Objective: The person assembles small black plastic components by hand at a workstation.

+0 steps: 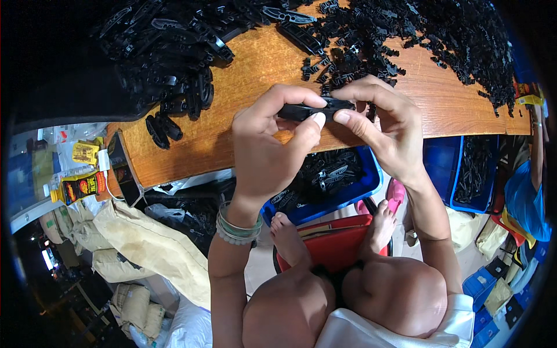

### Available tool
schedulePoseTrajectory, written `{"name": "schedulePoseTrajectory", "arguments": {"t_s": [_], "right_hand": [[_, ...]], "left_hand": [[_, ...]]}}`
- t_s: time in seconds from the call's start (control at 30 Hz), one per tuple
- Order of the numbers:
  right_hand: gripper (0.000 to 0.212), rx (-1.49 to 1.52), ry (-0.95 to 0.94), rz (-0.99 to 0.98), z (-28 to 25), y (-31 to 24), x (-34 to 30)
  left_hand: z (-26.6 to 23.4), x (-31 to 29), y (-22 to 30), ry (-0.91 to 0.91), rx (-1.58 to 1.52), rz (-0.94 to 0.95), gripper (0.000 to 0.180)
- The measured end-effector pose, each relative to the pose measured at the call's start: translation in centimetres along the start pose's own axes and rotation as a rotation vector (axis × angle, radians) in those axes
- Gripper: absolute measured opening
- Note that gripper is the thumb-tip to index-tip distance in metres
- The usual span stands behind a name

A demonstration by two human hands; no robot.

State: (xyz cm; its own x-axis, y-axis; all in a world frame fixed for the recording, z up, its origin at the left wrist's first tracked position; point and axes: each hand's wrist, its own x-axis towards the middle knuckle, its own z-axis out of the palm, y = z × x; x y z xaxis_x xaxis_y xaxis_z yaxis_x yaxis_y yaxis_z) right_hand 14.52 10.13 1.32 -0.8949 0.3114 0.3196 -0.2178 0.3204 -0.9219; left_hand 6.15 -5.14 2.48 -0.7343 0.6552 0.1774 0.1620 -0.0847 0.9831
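Note:
Between my two hands, just above the front edge of the wooden table, is a long black plastic part. My left hand pinches its left portion between thumb and forefinger. At its right end, my right hand closes thumb and fingers on it, partly hiding that end; whether a separate small piece is there I cannot tell. Beyond my hands lies a pile of small black plastic clips. Larger elongated black parts are heaped at the far left, with a few loose ones near the front edge.
Below the table edge stands a blue bin holding black parts, with another blue bin to its right. A phone-like dark device with a cable hangs at the table's left corner. Tan sacks lie on the left.

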Motion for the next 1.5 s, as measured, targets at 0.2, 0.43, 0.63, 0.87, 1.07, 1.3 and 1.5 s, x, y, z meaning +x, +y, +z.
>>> {"name": "schedulePoseTrajectory", "arguments": {"t_s": [0.2, 0.43, 0.63, 0.87, 1.07, 1.3, 1.5], "right_hand": [[0.019, 0.080, -0.088, 0.108, -1.1, -0.1, -1.2], [0.013, -0.141, -0.480, 0.066, -0.7, -0.6, -2.6], [0.007, -0.660, 0.043, -0.317, 0.0, 2.0, 4.0], [0.010, -0.920, -0.073, -0.401, 0.3, 4.1, 6.8], [0.013, -0.789, 0.063, -0.502, -0.5, 3.8, 5.4], [0.014, -0.453, 0.070, -0.516, -0.1, 2.5, 3.2], [0.014, -0.270, 0.084, -0.534, -0.1, 1.4, 3.9]], "left_hand": [[-1.3, 0.6, -0.5, -0.250, -0.047, -0.105, 0.016], [-3.3, 6.5, -2.0, -0.092, 0.561, -0.014, 0.020], [-1.7, 10.6, -5.1, -0.111, 1.131, 0.514, 0.029], [-2.4, 9.6, -5.3, -0.016, 1.086, 0.545, 0.027], [-2.4, 6.5, -5.1, 0.175, 0.564, 0.303, 0.027], [-2.2, 4.1, -2.8, 0.074, 0.016, 0.065, 0.019], [-1.6, 3.0, -1.7, -0.027, -0.121, -0.033, 0.020]]}}
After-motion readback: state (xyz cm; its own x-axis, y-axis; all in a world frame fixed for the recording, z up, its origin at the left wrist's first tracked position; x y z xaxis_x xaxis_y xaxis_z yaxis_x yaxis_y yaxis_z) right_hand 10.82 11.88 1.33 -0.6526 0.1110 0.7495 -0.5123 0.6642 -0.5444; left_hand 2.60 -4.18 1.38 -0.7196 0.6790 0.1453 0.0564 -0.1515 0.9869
